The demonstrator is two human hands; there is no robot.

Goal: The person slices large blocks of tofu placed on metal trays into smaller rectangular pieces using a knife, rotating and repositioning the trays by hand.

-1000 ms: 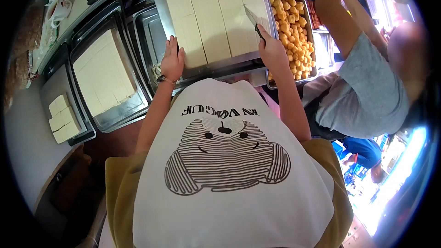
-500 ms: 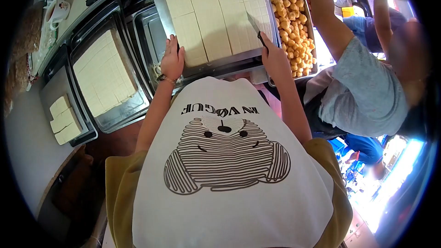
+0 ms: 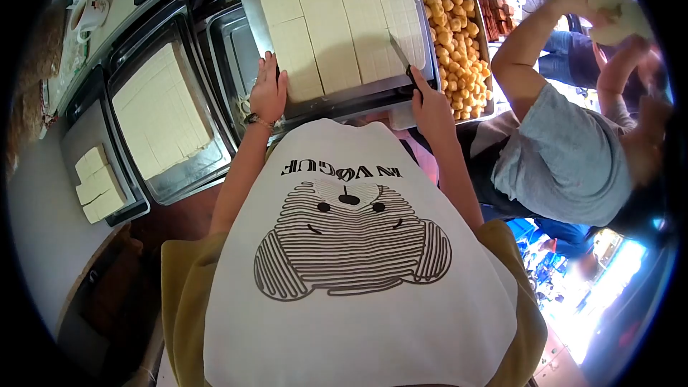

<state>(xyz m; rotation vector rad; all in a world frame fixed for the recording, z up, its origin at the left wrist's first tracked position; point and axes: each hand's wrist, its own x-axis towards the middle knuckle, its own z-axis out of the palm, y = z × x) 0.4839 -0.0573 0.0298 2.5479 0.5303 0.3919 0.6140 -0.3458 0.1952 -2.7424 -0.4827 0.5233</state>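
A large slab of white tofu (image 3: 333, 36), scored with lines, lies on a metal tray (image 3: 251, 0) in front of me. The right part of the slab shows finer cross lines. My right hand (image 3: 435, 111) is closed around the dark handle of a knife (image 3: 400, 51), whose blade points away from me over the right part of the slab. Whether the tip is in the tofu I cannot tell. Fingers stretched out, my left hand (image 3: 269, 95) rests at the near left corner of the slab and tray, holding nothing.
On the left, a tray with more cut tofu (image 3: 161, 115) stands beside one holding a few tofu blocks (image 3: 99, 183). A tray of golden fried balls (image 3: 455, 46) adjoins my right. A co-worker in a grey shirt (image 3: 570, 158) stands close on the right. A mug (image 3: 89, 14) is far left.
The knife and my right hand have come a little toward me along the slab. My left hand stays in place. The co-worker's arm has shifted, and a pale bag-like thing now shows by their hands.
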